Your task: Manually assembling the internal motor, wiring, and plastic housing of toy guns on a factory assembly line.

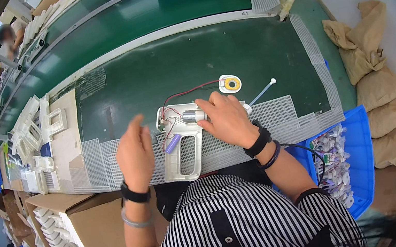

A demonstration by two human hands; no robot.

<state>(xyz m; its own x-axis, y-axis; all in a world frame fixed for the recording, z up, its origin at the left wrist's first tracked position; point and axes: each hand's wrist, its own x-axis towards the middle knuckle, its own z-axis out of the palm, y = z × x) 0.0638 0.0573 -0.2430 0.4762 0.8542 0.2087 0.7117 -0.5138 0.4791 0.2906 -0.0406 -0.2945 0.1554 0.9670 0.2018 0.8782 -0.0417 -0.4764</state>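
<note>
A white pistol-shaped plastic housing half point(173, 167) lies with its inside up on the green bench, its looped handle toward me. Inside its upper part sits a silver motor point(189, 116) with a white end piece. My right hand point(226, 119) covers the front of the housing, thumb and fingers closed around that white end piece. A purple cylindrical cell point(172, 143) lies at the top of the handle. Red and black wires run to a round yellow disc point(232, 84) in a white holder. My left hand point(135, 157), left of the housing, holds nothing, its fingers apart.
A pale blue rod point(261, 93) with a white ball tip lies beyond my right hand. White housing shells point(29, 133) are piled at left. A blue bin point(364, 163) of small parts stands at right, an open carton point(106, 233) at lower left. Brown sacks point(380, 87) are stacked far right.
</note>
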